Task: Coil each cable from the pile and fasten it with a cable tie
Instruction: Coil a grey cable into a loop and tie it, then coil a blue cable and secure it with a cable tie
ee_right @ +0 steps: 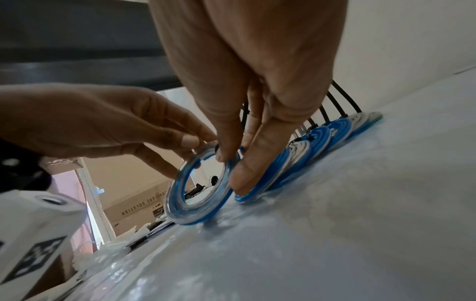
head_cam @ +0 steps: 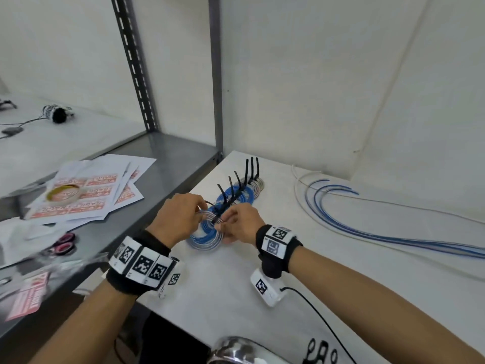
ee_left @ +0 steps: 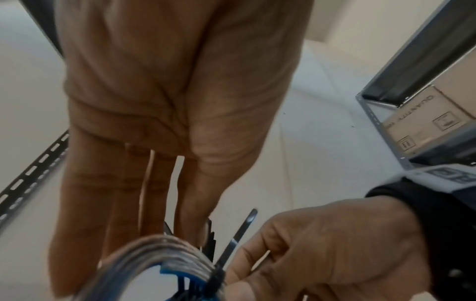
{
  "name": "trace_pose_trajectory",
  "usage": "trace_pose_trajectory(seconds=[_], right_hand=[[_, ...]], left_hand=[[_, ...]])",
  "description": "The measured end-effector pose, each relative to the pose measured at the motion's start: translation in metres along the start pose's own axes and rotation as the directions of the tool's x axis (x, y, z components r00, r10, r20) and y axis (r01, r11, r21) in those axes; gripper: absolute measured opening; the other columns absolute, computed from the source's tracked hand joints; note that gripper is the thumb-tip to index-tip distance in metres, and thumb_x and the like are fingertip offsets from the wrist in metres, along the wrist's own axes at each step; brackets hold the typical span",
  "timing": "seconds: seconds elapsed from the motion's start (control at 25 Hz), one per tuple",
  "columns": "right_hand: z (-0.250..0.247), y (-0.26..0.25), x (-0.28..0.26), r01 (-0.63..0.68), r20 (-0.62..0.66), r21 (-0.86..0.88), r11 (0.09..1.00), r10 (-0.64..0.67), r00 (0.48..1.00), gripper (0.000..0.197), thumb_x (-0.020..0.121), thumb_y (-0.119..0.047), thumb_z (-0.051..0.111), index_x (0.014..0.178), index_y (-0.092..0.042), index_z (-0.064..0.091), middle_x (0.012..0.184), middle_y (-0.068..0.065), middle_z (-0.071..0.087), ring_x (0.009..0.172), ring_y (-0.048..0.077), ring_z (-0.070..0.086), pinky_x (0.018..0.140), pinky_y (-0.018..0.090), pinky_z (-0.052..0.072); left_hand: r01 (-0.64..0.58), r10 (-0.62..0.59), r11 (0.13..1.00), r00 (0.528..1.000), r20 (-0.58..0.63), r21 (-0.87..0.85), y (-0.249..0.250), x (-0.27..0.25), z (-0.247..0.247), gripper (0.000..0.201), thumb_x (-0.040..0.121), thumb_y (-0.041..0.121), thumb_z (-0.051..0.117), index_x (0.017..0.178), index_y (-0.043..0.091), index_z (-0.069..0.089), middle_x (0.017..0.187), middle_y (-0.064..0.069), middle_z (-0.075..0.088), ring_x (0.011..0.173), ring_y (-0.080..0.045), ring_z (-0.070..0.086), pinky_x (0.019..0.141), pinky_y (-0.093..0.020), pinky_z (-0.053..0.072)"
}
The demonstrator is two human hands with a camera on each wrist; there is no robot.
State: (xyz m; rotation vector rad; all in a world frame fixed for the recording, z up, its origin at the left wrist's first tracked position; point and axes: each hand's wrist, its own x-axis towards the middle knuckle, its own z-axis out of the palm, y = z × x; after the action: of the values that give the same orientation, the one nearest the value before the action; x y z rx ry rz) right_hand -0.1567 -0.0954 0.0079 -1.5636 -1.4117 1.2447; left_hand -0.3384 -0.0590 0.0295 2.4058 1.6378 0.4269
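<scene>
A small blue and white cable coil [head_cam: 206, 239] stands on edge on the white table [head_cam: 301, 298]. My left hand [head_cam: 199, 211] pinches the coil's top left rim; in the right wrist view its fingertips [ee_right: 189, 140] press on the ring [ee_right: 221, 196]. My right hand [head_cam: 223, 227] pinches a black cable tie [head_cam: 217, 216] wrapped over the coil's top. In the left wrist view the tie's tail [ee_left: 240, 234] runs up from the right hand [ee_left: 322, 244] beside the coil [ee_left: 165, 250]. Loose blue and white cables [head_cam: 367, 227] lie to the right.
A row of tied coils [head_cam: 236, 193], tie tails pointing up, leans behind the hands. A grey metal shelf [head_cam: 168, 164] at left holds label sheets [head_cam: 86, 198] and a tape roll [head_cam: 64, 194]. A white marker-tagged device [head_cam: 265, 287] with a black lead lies near my right wrist.
</scene>
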Motion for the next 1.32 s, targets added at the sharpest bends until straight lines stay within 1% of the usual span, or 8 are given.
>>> trace_pose_trajectory(seconds=[0.16,0.4,0.6,0.8,0.96,1.16,1.24,1.32], right_hand=[[-0.01,0.002,0.002,-0.03,-0.053,0.074,0.997,0.034,0.998,0.023,0.083,-0.001,0.08,0.093,-0.002,0.059,0.069,0.006,0.067,0.051,0.014,0.068,0.056,0.028,0.062],[-0.022,0.012,0.001,-0.041,-0.023,-0.074,0.996,0.04,0.999,0.017,0.086,-0.017,0.081,0.085,-0.009,0.065,0.074,0.01,0.072,0.059,0.021,0.071,0.061,0.028,0.061],[-0.118,0.037,-0.006,-0.205,-0.389,-0.581,0.788,-0.048,0.92,0.017,0.092,-0.033,0.07,0.098,-0.017,0.072,0.104,0.007,0.074,0.1,0.028,0.069,0.082,0.032,0.052],[-0.207,0.083,-0.027,-0.5,-0.56,-0.605,0.619,0.116,0.82,0.03,0.092,-0.03,0.069,0.113,-0.01,0.07,0.12,0.014,0.067,0.111,0.033,0.063,0.088,0.035,0.051],[-0.223,0.097,-0.024,-0.478,-0.524,-0.633,0.609,0.118,0.844,0.027,0.087,-0.031,0.076,0.11,-0.016,0.073,0.119,0.013,0.067,0.11,0.034,0.063,0.089,0.035,0.052],[-0.237,0.091,-0.033,-0.482,-0.537,-0.656,0.58,0.09,0.839,0.024,0.092,-0.022,0.064,0.114,-0.012,0.068,0.121,0.015,0.066,0.11,0.036,0.063,0.089,0.037,0.051],[-0.248,0.077,-0.045,-0.466,-0.562,-0.6,0.651,0.072,0.824,0.017,0.09,-0.023,0.071,0.104,-0.012,0.071,0.113,0.013,0.07,0.103,0.034,0.066,0.087,0.036,0.055],[-0.257,0.06,-0.061,-0.402,-0.568,-0.538,0.741,0.033,0.822,0.008,0.085,-0.022,0.079,0.084,-0.018,0.072,0.096,0.008,0.074,0.094,0.029,0.07,0.085,0.037,0.058]], left_hand=[[-0.027,0.038,0.991,0.996,-0.084,0.133,0.024,0.007,0.006,0.012,0.096,0.025,0.065,0.107,0.022,0.07,0.107,-0.006,0.069,0.098,-0.029,0.066,0.083,-0.044,0.054],[-0.057,0.058,0.998,0.997,-0.051,0.011,0.067,0.011,-0.005,0.01,0.096,0.036,0.063,0.097,0.03,0.071,0.089,0.006,0.07,0.084,-0.02,0.065,0.073,-0.033,0.05],[-0.227,0.253,0.946,0.963,0.089,-0.231,0.13,0.054,0.03,0.007,0.094,0.031,0.067,0.096,0.026,0.071,0.086,0.006,0.072,0.085,-0.017,0.067,0.08,-0.034,0.053],[-0.455,0.47,0.881,0.806,0.36,-0.131,0.197,0.09,0.105,0.045,0.104,0.025,0.053,0.147,0.015,0.048,0.147,-0.009,0.05,0.13,-0.029,0.051,0.108,-0.038,0.039],[-0.575,0.504,0.818,0.715,0.485,-0.002,0.221,0.106,0.134,0.046,0.103,0.022,0.048,0.148,0.016,0.047,0.15,-0.011,0.047,0.135,-0.036,0.043,0.11,-0.048,0.039],[-0.577,0.487,0.816,0.705,0.516,0.017,0.218,0.108,0.13,0.046,0.102,0.038,0.053,0.142,0.016,0.054,0.144,-0.008,0.051,0.134,-0.029,0.047,0.109,-0.042,0.04],[-0.506,0.476,0.86,0.749,0.461,-0.067,0.224,0.107,0.122,0.046,0.104,0.046,0.047,0.131,0.011,0.061,0.133,-0.01,0.06,0.126,-0.03,0.054,0.102,-0.037,0.044],[-0.298,0.429,0.879,0.835,0.345,-0.372,0.245,0.108,0.11,0.055,0.105,0.052,0.04,0.109,0.005,0.067,0.111,-0.013,0.07,0.105,-0.03,0.065,0.087,-0.037,0.05]])
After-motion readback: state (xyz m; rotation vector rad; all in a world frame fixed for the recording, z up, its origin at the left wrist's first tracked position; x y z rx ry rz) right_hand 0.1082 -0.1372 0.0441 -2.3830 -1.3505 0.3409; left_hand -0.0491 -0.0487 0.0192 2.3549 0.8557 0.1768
